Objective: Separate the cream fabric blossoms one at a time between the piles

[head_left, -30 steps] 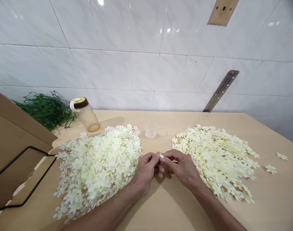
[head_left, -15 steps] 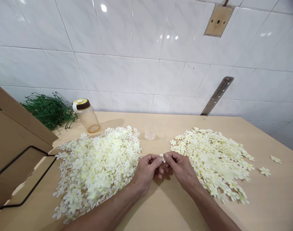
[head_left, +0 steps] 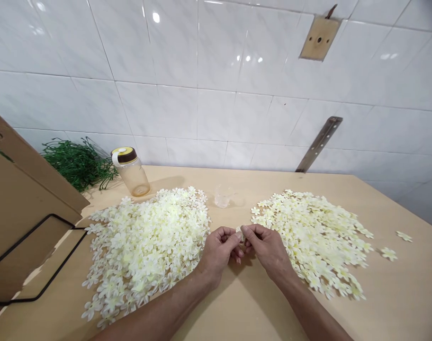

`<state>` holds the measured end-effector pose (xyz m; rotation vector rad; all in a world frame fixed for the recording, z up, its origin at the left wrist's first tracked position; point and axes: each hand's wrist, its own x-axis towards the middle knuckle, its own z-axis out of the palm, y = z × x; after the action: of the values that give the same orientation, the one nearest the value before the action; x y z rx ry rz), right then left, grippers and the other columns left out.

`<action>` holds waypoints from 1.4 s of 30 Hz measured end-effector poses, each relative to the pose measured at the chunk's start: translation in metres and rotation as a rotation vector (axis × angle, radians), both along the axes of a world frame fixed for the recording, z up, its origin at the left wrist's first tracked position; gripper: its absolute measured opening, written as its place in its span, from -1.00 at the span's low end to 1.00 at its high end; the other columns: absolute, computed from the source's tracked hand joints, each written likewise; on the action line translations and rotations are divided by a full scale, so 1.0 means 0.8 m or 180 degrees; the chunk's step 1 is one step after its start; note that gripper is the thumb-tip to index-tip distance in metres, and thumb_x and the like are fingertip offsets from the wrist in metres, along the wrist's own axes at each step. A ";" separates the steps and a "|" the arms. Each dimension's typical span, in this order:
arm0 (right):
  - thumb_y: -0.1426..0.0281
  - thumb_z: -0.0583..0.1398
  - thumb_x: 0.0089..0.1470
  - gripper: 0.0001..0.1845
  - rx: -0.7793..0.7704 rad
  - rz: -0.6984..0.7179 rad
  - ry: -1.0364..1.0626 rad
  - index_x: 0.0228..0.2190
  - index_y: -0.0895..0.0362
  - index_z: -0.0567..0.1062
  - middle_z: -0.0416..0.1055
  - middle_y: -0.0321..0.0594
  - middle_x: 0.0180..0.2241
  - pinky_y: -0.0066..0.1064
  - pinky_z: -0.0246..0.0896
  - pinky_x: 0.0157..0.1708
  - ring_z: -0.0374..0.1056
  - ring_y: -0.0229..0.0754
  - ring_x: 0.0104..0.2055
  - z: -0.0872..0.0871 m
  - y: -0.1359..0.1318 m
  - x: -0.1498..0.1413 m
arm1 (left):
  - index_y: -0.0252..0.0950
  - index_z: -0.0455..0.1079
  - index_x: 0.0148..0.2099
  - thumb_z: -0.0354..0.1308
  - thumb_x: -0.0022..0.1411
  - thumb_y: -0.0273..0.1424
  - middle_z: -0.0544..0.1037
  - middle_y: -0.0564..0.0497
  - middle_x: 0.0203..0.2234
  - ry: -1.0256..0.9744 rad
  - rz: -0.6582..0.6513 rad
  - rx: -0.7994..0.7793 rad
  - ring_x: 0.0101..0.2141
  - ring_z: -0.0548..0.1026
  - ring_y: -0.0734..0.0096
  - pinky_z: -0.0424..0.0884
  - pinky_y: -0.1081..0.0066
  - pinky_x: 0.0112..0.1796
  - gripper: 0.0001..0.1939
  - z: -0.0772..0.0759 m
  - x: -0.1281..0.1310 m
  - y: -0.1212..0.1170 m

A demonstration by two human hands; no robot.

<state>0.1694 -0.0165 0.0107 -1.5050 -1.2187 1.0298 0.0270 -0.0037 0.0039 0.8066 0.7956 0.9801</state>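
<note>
Between the left pile of flowers (head_left: 155, 241) and the right pile of flowers (head_left: 315, 237), a small pale piece (head_left: 239, 230) lay mostly hidden behind fingertips, its full shape impossible to make out. Beyond it on the table (head_left: 251, 303), a clear cup (head_left: 222, 196) barely showed against the wood. The left edge of the view cut off a cardboard box (head_left: 31, 189), which covered part of some green stems (head_left: 76, 163). The left hand (head_left: 216, 251) and right hand (head_left: 267, 246) were close together, thumbs and fingers pinched narrowly on the pale piece.
</note>
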 end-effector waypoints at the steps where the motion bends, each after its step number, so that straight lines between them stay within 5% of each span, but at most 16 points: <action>1: 0.01 0.23 0.01 -0.56 0.0004 -0.0005 -0.0012 -0.51 0.15 0.50 0.35 -0.30 -0.62 -0.44 0.18 -0.55 0.31 -0.22 -0.57 0.000 0.000 0.000 | -0.37 0.35 -0.33 0.29 0.05 -0.25 0.47 0.01 -0.61 0.0082 0.0049 0.0029 -0.61 0.39 0.48 0.29 0.50 -0.59 -0.71 0.000 0.001 0.000; 7: -0.01 0.25 -0.01 -0.51 -0.0203 -0.0046 0.0758 -0.59 0.17 0.43 0.33 -0.30 -0.63 -0.47 0.07 -0.61 0.22 -0.32 -0.65 -0.006 0.007 0.005 | -0.37 0.36 -0.32 0.31 0.03 -0.23 0.45 0.03 -0.64 0.0331 0.0151 0.0108 -0.65 0.36 0.50 0.31 0.49 -0.61 -0.68 -0.006 0.003 0.001; 13: 0.01 0.30 -0.06 -0.55 -0.0348 -0.0037 0.1364 -0.53 0.18 0.46 0.36 -0.25 -0.56 -0.44 0.19 -0.53 0.24 -0.28 -0.54 -0.012 0.014 0.017 | -0.39 0.39 -0.36 0.30 0.03 -0.25 0.50 -0.03 -0.54 0.0314 0.0153 0.0151 -0.62 0.39 0.51 0.31 0.50 -0.60 -0.71 -0.011 0.002 0.003; 19: 0.02 0.19 0.08 -0.57 0.0677 -0.0742 -0.0104 -0.50 0.14 0.49 0.30 -0.32 -0.64 -0.46 0.07 -0.62 0.14 -0.31 -0.63 0.009 0.012 0.012 | -0.37 0.38 -0.37 0.26 0.08 -0.24 0.45 0.03 -0.66 0.0498 0.0038 0.0166 -0.69 0.33 0.54 0.28 0.50 -0.62 -0.73 -0.009 0.004 0.000; 23: 0.17 0.12 0.18 -0.61 0.1461 0.0343 -0.1151 -0.04 0.08 0.51 0.48 -0.13 -0.22 -0.43 0.26 -0.51 0.28 -0.27 -0.48 0.037 0.006 -0.012 | -0.34 0.35 -0.41 0.29 0.06 -0.17 0.41 0.06 -0.69 0.0404 -0.0129 0.0143 -0.67 0.34 0.52 0.27 0.51 -0.61 -0.68 -0.010 0.005 -0.002; 26: 0.22 0.12 0.19 -0.63 0.1662 0.0239 -0.1621 -0.03 0.08 0.49 0.47 -0.11 -0.17 -0.43 0.24 -0.52 0.24 -0.30 -0.52 0.040 0.004 -0.014 | -0.33 0.35 -0.41 0.31 0.03 -0.18 0.46 0.03 -0.62 0.0316 -0.0071 0.0076 -0.66 0.35 0.53 0.29 0.50 -0.61 -0.67 -0.007 0.004 -0.002; 30: 0.15 0.17 0.13 -0.71 0.1281 0.0063 -0.1832 -0.26 0.06 0.56 0.49 -0.16 -0.30 -0.38 0.22 -0.50 0.26 -0.25 -0.52 0.022 0.002 0.006 | -0.36 0.37 -0.38 0.30 0.01 -0.23 0.51 -0.03 -0.51 0.0256 0.0148 -0.0022 -0.63 0.38 0.52 0.29 0.50 -0.63 -0.71 -0.002 0.002 0.001; 34: 0.10 0.22 0.06 -0.70 0.0983 0.0336 -0.1668 -0.29 0.03 0.60 0.52 -0.15 -0.32 -0.34 0.24 -0.44 0.31 -0.18 -0.48 0.008 0.002 0.013 | -0.38 0.40 -0.38 0.28 0.02 -0.27 0.45 0.02 -0.64 0.0124 0.0210 -0.0084 -0.65 0.35 0.53 0.26 0.51 -0.61 -0.75 -0.004 0.000 0.004; 42: 0.11 0.29 -0.04 -0.71 0.0266 0.0155 -0.0993 -0.45 0.08 0.57 0.54 -0.20 -0.46 -0.39 0.24 -0.46 0.37 -0.15 -0.45 0.017 0.000 0.005 | -0.38 0.37 -0.46 0.23 0.09 -0.14 0.42 0.02 -0.68 -0.0026 0.0049 -0.0176 -0.70 0.30 0.57 0.20 0.49 -0.60 -0.64 0.001 -0.002 0.002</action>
<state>0.1736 -0.0166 0.0241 -1.6178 -1.5024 0.7827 0.0254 -0.0022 0.0047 0.7493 0.8196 0.9703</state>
